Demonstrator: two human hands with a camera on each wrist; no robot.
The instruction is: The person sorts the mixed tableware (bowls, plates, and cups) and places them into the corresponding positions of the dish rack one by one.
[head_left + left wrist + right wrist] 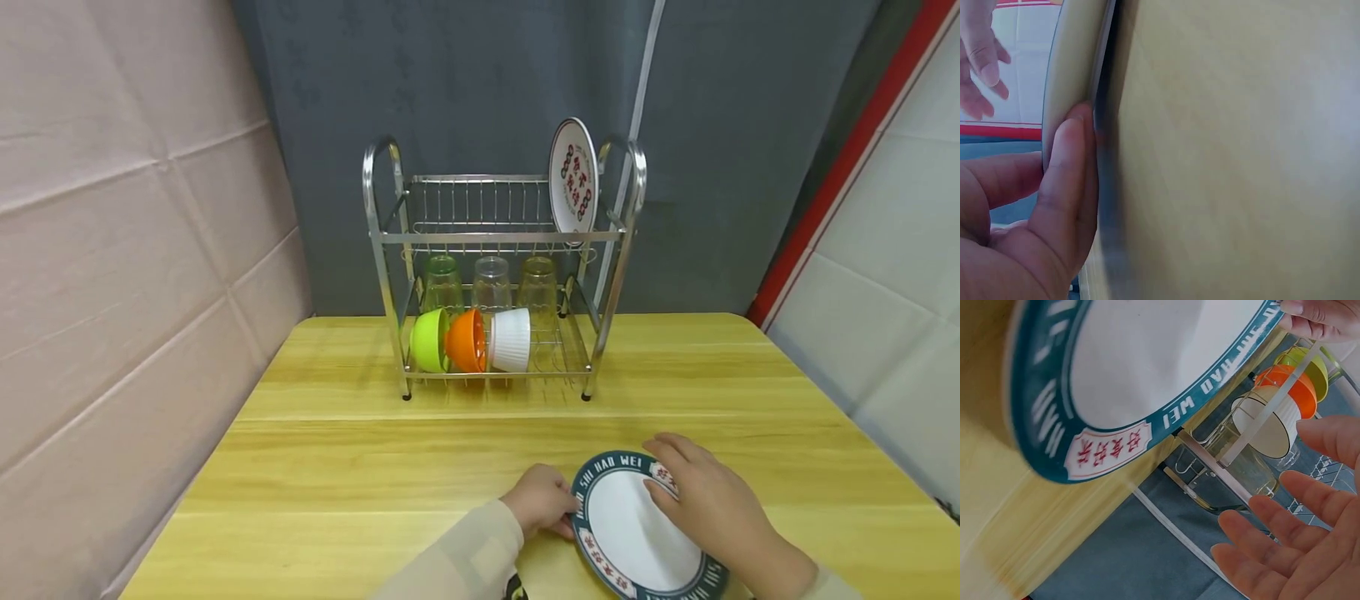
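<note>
Head view shows a plate (637,529) with a dark teal rim lying on the wooden table (337,467), near its front edge, well apart from the rack (498,267) at the back. The left hand (542,498) holds the plate's left edge; in the left wrist view its thumb (1066,175) presses flat against the rim (1075,56), with the other fingers below, out of sight. The right hand (708,504) rests over the plate's right side, fingers straight and slightly apart; the right wrist view shows the fingers (1285,534) spread and relaxed, clamped on nothing, just beside the plate (1129,362).

On the rack's upper tier a second plate (573,177) stands upright at the right end. On the lower tier three bowls lie on their sides in a row: green (430,339), orange (467,340), white (511,339). Behind them stand three upturned glasses (491,283).
</note>
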